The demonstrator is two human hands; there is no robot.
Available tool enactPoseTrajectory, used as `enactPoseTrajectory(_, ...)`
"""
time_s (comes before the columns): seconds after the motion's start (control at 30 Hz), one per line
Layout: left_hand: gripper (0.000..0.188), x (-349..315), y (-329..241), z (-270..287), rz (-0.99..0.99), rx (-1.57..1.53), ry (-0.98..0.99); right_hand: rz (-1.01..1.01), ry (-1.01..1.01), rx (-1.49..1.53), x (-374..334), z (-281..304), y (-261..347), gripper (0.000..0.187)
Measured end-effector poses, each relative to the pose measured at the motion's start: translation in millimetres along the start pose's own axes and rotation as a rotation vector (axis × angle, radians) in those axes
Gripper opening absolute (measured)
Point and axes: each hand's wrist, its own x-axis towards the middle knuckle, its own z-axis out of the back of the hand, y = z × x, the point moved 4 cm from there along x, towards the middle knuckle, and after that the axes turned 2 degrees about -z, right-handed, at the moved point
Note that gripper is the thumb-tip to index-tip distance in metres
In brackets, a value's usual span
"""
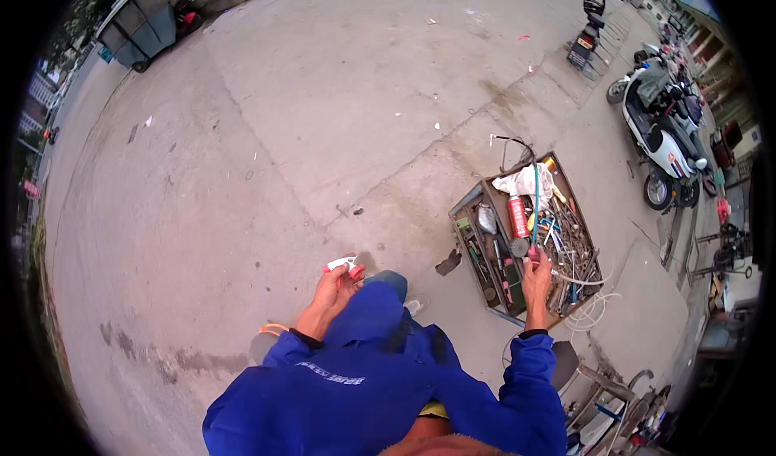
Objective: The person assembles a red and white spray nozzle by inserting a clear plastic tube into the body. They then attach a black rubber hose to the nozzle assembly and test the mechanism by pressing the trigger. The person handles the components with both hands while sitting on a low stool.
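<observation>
My left hand point(329, 293) is closed on a small red-and-white object point(343, 263), held out over the concrete in front of my knee; its exact kind is too small to tell. My right hand point(536, 282) reaches over the near part of a metal tool tray point(596, 231) on my right. Its fingers are pinched at a small reddish piece point(533, 254), whose kind I cannot make out. Beyond those fingers a thin teal strip point(536, 193) runs across the tray. Beside it stand a red can point(518, 216) and a white rag point(517, 183), among many loose metal tools point(570, 242).
A clear hose point(594, 314) lies coiled by the tray's near right corner. A dark scrap point(448, 263) is on the ground left of the tray. Parked scooters point(659, 137) line the right side. A covered three-wheeler point(141, 23) stands far left.
</observation>
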Motion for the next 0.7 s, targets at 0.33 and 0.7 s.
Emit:
enactPoseTrajectory(0.33, 0.038, 81, -25, -56, -0.225, -0.303, -0.082, -0.080, 0.235, -0.343, 206, -74, -62, 0.071)
enactPoseTrajectory(0.7, 0.039, 96, -62, -109, -0.395, -0.227, -0.171, -0.062, 0.321, -0.224, 295, -167, -34, 0.058)
